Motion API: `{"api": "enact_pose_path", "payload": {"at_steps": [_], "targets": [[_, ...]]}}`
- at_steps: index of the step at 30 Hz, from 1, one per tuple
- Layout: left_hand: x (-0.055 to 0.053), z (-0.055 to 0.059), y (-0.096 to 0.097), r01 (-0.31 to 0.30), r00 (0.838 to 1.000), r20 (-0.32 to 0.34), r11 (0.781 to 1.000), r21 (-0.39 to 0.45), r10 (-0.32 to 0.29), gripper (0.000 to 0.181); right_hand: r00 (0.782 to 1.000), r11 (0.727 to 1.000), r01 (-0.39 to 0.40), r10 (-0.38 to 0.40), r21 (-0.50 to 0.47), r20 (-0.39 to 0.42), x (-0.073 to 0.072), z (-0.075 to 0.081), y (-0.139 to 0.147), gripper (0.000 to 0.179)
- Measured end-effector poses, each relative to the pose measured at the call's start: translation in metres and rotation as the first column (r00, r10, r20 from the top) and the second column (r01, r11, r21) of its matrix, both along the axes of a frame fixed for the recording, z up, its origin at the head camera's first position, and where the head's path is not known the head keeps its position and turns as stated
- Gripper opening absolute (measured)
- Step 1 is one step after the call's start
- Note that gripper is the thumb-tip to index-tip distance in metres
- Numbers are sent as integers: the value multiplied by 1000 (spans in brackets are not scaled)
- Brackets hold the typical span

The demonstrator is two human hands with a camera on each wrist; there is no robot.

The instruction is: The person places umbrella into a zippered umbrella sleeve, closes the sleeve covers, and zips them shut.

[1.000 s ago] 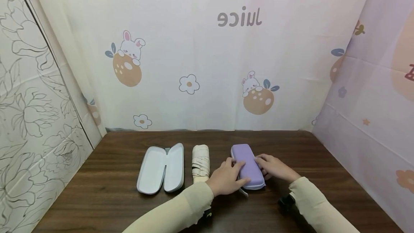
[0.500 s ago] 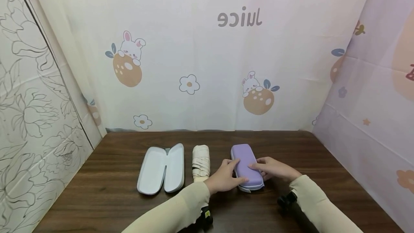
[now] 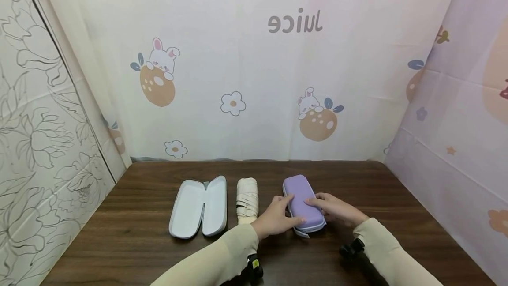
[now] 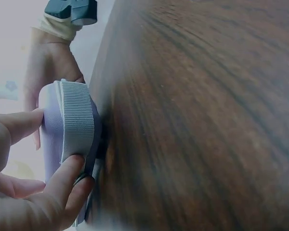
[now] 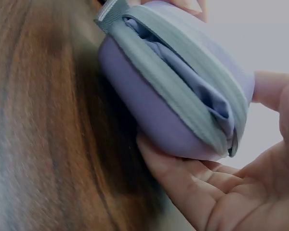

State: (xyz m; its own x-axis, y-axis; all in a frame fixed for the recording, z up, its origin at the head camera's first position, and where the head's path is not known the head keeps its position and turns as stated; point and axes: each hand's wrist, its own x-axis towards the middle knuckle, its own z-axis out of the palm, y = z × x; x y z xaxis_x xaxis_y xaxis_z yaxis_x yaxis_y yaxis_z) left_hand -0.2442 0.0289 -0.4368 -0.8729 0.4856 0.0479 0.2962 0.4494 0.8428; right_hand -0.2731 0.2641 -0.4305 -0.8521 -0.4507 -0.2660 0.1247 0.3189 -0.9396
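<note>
A purple zippered case (image 3: 301, 200) lies between both hands, its long side angled on the table. My left hand (image 3: 274, 219) grips its left side; in the left wrist view the thumb and fingers pinch it near a grey ribbed band (image 4: 78, 118) at the end. From the right, my right hand (image 3: 337, 208) holds the case with the thumb on top and fingers underneath. In the right wrist view the grey zipper edges (image 5: 176, 103) stand apart at this end, with folded lavender fabric (image 5: 192, 84) showing in the gap.
On the brown wooden table (image 3: 143, 206), left of the hands, a pale hard case (image 3: 185, 208) lies opened out flat. Beside it is a cream wrapped bundle (image 3: 247, 197), its near end partly behind the left sleeve. A printed curtain (image 3: 262, 65) hangs behind the table.
My right thumb has moved from the right edge onto the top of the purple case. My left fingers have drawn back toward its left edge. The case has shifted slightly.
</note>
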Motion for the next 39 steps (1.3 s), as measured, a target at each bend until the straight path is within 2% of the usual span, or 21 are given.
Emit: {"api": "enact_pose_path", "payload": {"at_steps": [5,8,10,12,14,16,18,20,22,24,27,32,34,39], "targets": [[-2,4,-1,-7,998,59,998,57,4,75,1000,998,3,-4,-59,-25,-1,1,-1,66],[-4,12,-5,34,998,48,999,31,-36,69,998,997,16,-20,-74,-55,-2,2,0,66],[-6,19,-9,87,996,9,996,-38,-86,66,997,997,31,-36,-76,-73,-2,4,1,66],[-8,27,-15,147,987,-42,980,-133,-154,63,995,996,53,-59,-68,-86,-2,5,2,66],[-10,36,-20,186,972,-97,950,-252,-216,61,992,996,69,-75,-61,-98,-1,7,2,65],[-11,42,-25,185,949,-174,912,-366,-262,61,991,995,80,-86,-58,-103,-1,9,2,64],[-13,47,-28,144,917,-268,872,-467,-294,59,991,995,82,-89,-64,-105,-2,10,1,63],[-14,51,-31,86,878,-358,840,-535,-318,57,991,994,81,-89,-77,-104,-2,11,-1,61],[-16,52,-34,36,833,-437,820,-571,-340,55,991,993,80,-89,-89,-101,-2,12,-2,59],[-19,53,-37,12,788,-493,811,-585,-367,56,992,992,77,-86,-100,-89,-2,14,-3,57],[-23,52,-43,-3,716,-572,817,-576,-401,58,997,990,53,-59,-128,-43,-4,17,-3,55],[-32,53,-50,-28,571,-703,846,-532,-423,63,998,982,-42,49,-183,35,-6,23,-2,54],[-34,53,-52,-36,531,-735,855,-517,-422,67,994,978,-86,96,-192,43,-6,25,-2,55],[-39,50,-54,-42,451,-802,888,-458,-392,71,990,975,-128,138,-181,43,-2,30,-5,60]]}}
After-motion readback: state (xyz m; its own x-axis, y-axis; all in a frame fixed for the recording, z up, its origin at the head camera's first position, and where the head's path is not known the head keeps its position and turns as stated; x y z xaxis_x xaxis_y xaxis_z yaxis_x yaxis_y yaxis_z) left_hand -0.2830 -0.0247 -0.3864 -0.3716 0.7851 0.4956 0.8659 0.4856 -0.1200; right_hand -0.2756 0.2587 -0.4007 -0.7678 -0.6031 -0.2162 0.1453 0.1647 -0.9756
